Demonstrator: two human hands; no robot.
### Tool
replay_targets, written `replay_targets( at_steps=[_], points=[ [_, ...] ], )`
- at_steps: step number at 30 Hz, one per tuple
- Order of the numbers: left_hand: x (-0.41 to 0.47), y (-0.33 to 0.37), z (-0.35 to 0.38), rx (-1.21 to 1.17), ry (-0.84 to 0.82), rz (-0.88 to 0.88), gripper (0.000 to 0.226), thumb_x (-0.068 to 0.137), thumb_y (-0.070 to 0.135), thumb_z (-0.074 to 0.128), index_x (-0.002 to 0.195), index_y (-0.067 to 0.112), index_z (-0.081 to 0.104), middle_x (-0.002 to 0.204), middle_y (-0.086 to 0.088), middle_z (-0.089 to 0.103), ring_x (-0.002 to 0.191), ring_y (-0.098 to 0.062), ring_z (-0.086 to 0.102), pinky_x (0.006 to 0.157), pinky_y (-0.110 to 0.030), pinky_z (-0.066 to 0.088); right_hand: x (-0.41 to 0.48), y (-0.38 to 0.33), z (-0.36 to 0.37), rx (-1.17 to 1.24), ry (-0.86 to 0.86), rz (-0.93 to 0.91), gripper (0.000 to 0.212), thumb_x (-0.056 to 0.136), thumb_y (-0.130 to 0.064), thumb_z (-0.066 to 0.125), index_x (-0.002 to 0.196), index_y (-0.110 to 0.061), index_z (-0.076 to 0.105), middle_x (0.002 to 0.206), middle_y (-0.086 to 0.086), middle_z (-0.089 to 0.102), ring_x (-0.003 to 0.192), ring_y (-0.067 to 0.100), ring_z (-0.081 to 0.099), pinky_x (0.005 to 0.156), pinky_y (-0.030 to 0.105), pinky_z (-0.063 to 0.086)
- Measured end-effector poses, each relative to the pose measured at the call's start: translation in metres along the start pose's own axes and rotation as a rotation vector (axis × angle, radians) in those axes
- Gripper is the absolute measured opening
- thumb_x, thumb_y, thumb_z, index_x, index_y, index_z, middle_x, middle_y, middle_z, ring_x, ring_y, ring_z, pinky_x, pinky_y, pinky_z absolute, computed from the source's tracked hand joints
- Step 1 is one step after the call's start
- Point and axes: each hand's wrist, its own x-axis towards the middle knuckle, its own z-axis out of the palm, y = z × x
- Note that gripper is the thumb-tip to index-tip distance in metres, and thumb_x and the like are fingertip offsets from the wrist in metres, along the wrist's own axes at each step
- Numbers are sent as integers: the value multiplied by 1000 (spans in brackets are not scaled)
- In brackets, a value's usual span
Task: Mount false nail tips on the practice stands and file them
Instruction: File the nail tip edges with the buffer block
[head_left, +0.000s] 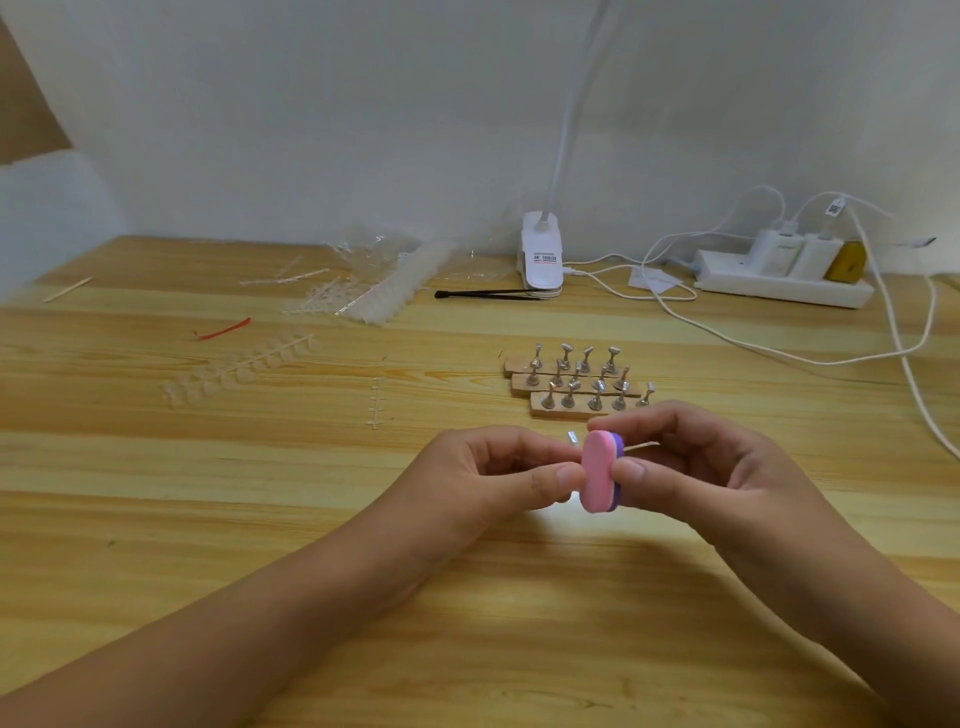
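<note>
At six o'clock of the view, a pink and purple file block is being held upright between two hands above a pale wooden bench. Its right edge is being pinched between the thumb and curled fingers of the right hand. At nine o'clock of the block, the thumb and fingers of the left hand are being pressed together, apparently on a small silver piece, probably a single stand. Whether a nail tip is being carried on it cannot be told. Filing is judged to be only starting. At twelve o'clock of the hands, three wooden strips of practice stands are lying side by side with their metal pegs upright, and whether clear tips are already being carried on them cannot be told. At ten o'clock, clear nail tips are being kept on their strip, and more are being left in a heap beside a plastic bag, so much mounting is judged to be left. Toward the back of the bench, black tweezers, a white clip lamp and a power strip with white cables are being kept against a plain white wall.
</note>
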Motion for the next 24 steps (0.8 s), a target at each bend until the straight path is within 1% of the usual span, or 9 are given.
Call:
replay_targets(
  at_steps=[5, 8, 12, 14, 16, 17, 20, 21, 24],
  points=[
    [-1, 0, 1, 11, -46, 7, 29, 77, 32, 73, 104, 20, 78, 104, 4, 76, 101, -5, 69, 83, -10, 48, -1, -4, -4, -43, -80, 28, 29, 75, -31, 76, 104, -26, 73, 99, 7, 75, 93, 18, 72, 81, 19, 53],
    [-1, -1, 0, 2, -31, 8, 31, 78, 34, 73, 105, 20, 77, 105, 2, 76, 103, -8, 69, 84, -12, 49, -1, -3, -5, -25, -56, 27, 28, 75, -32, 80, 101, -26, 72, 99, 7, 75, 93, 20, 72, 82, 20, 54],
    [0, -3, 0, -54, 19, 0, 31, 74, 35, 75, 102, 21, 77, 102, 0, 77, 98, -9, 71, 80, -13, 50, -3, 0, 3, -8, -123, 39, 22, 77, -23, 82, 94, -20, 69, 95, 11, 74, 91, 24, 72, 81, 27, 56],
    [2, -4, -1, -86, 19, -3, 32, 75, 35, 74, 103, 18, 77, 104, -2, 77, 98, -11, 71, 82, -16, 52, -2, 0, 6, 32, -26, 0, 20, 75, -19, 82, 91, -19, 69, 93, 11, 74, 87, 24, 73, 78, 26, 57],
    [3, -4, -2, -104, 8, -6, 34, 78, 32, 73, 107, 15, 75, 108, -5, 76, 103, -16, 70, 87, -20, 53, -2, 1, 8, 85, 66, -24, 21, 69, -18, 77, 89, -16, 69, 92, 11, 74, 85, 24, 73, 74, 23, 56],
    [3, -4, -2, -111, 7, -10, 34, 78, 32, 73, 108, 15, 75, 107, -5, 76, 102, -17, 71, 87, -21, 54, -2, 1, 9, 90, 64, -13, 23, 68, -18, 76, 89, -13, 67, 92, 11, 74, 84, 25, 73, 74, 23, 57],
    [3, -5, -1, -140, 18, -19, 33, 74, 33, 75, 103, 16, 76, 100, -5, 77, 90, -9, 72, 82, -19, 54, -4, 2, 13, 23, -47, 51, 30, 70, -15, 77, 94, -4, 62, 91, 12, 74, 85, 27, 72, 75, 26, 58],
    [3, -5, -1, -142, 21, -20, 34, 74, 33, 75, 103, 15, 76, 99, -5, 77, 89, -9, 71, 81, -19, 54, -4, 2, 14, 18, -37, 53, 31, 70, -16, 77, 94, -4, 62, 90, 11, 74, 83, 26, 72, 74, 26, 58],
    [4, -7, -2, -133, 28, -17, 32, 77, 31, 74, 105, 15, 76, 104, -7, 76, 94, -11, 70, 84, -20, 53, -2, 1, 13, 88, 119, 7, 28, 66, -23, 75, 92, -15, 66, 85, 5, 70, 74, 23, 70, 67, 24, 57]
  ],
)
